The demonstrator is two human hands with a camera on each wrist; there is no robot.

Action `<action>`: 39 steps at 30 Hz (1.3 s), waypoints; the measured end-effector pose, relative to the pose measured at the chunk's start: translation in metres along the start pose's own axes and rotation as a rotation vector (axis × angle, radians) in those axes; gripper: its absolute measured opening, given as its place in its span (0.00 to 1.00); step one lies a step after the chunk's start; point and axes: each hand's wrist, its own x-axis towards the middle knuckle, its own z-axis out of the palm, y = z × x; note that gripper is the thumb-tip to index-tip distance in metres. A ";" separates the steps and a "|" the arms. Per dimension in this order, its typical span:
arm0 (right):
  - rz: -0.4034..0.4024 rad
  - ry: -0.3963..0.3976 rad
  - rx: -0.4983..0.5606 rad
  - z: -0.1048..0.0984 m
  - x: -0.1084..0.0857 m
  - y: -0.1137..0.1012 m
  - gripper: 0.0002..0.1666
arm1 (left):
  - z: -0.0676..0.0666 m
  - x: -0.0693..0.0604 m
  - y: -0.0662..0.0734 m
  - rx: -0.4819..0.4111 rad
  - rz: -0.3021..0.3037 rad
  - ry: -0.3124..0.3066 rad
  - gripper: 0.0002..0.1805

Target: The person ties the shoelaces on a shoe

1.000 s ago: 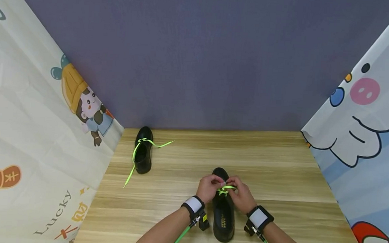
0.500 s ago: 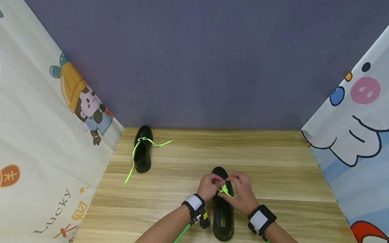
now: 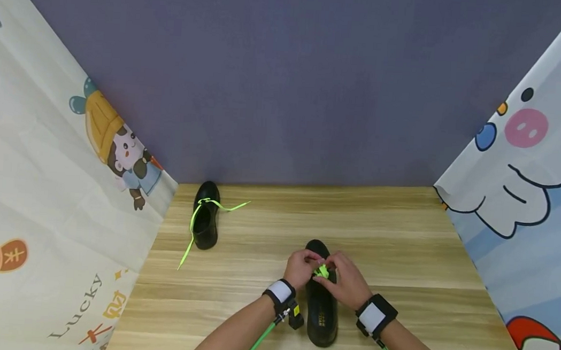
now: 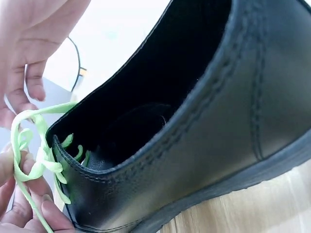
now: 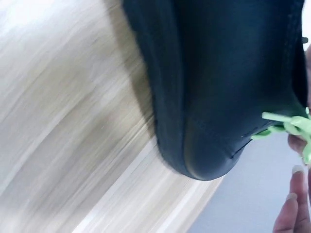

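Note:
A black leather shoe (image 3: 322, 317) stands upright on the wooden surface, toe pointing away from me. Bright green shoelace (image 3: 322, 271) lies bunched in a small loop over its eyelets. From the left, my left hand (image 3: 300, 269) pinches the lace between thumb and fingertips. My right hand (image 3: 349, 283) comes in from the right, thumb and forefinger curled about the same bunch. The left wrist view shows the green lace loop (image 4: 22, 141) around the left fingertips, beside the shoe's opening. In the right wrist view, a short lace end (image 5: 277, 117) sticks out over the shoe's side.
A second black shoe (image 3: 206, 229), its green laces hanging loose to both sides, stands at the back left. Wood-grain flooring (image 3: 253, 312) runs to a dark grey-blue wall (image 3: 286, 84). Printed white cloths hang at left and right.
The right-hand lace end, earlier stretched out to the right and then dangling over the shoe, is now drawn into the bunch. The right hand has shifted slightly; the left stays put.

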 end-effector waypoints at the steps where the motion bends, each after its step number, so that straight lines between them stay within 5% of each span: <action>1: -0.001 -0.002 0.005 0.000 0.000 0.001 0.25 | 0.000 0.000 0.000 -0.003 0.001 0.005 0.06; 10: -0.149 0.088 0.000 0.003 0.000 0.014 0.18 | 0.002 0.002 -0.001 -0.018 0.017 0.012 0.06; 18: -0.160 0.093 0.025 0.004 -0.002 0.021 0.16 | 0.001 0.001 -0.001 -0.044 -0.019 -0.018 0.07; 25: -0.228 0.093 -0.002 0.005 -0.001 0.022 0.16 | -0.003 -0.002 0.006 0.010 0.052 -0.045 0.07; 33: -0.271 0.093 -0.050 0.006 0.000 0.022 0.16 | -0.010 0.002 0.009 0.107 0.028 -0.145 0.07; 39: -0.306 0.159 -0.090 0.007 0.002 0.023 0.03 | -0.014 0.007 0.007 0.118 0.037 -0.219 0.08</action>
